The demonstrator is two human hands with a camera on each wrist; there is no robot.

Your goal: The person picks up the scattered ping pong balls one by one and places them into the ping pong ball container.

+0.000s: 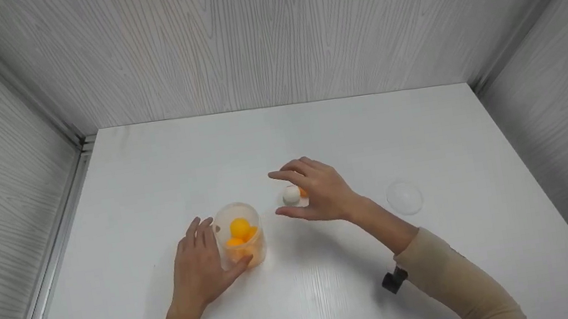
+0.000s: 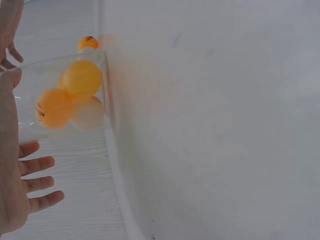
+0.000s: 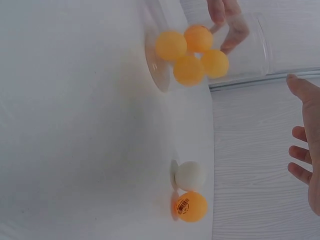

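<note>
A clear plastic jar (image 1: 235, 210) stands upright and uncovered left of the middle of the table. Inside lie several orange table tennis balls (image 1: 239, 227); the left wrist view also shows a white ball (image 2: 87, 114) among them. My left hand (image 1: 199, 268) is at the jar's left side, its fingers straight and spread, its thumb across the near side; whether it presses the wall cannot be told. To the right of the jar, my right hand (image 1: 322, 190) is held over a white ball (image 3: 190, 175) and an orange ball (image 3: 192, 206), thumb and fingers apart, holding nothing.
A clear round lid (image 1: 404, 198) lies on the white table (image 1: 312, 313), right of my right forearm. Grey wood-grain panels (image 1: 265, 33) close off the back and both sides.
</note>
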